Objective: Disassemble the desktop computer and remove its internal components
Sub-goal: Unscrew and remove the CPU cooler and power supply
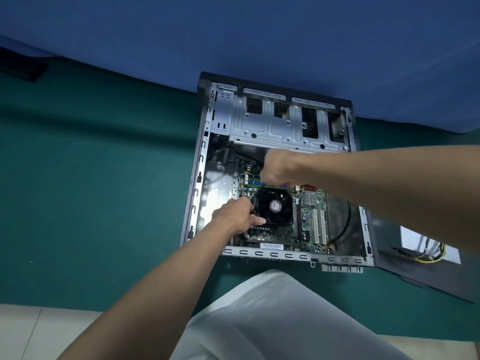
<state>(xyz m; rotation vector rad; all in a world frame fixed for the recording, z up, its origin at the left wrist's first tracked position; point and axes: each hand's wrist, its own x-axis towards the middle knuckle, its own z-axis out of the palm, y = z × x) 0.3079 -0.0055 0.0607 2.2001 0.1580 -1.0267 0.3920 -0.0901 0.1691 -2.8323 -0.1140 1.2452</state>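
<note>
Found desktop case (205, 152) lying open on green mat (104, 178), far end against blue backdrop (233, 35); pale tiled floor (39, 331) at mat's near edge. Noted motherboard (309, 222) inside case, cooler (272, 206) seated on it. Recorded left hand (232, 216) gripping cooler's near-left corner, thumb along its near side. Recorded right hand (279, 167) clenched at cooler's far edge; cannot tell whether anything is gripped. Noted dark panel (384, 237) and yellow wires (431, 255) just right of case.
</note>
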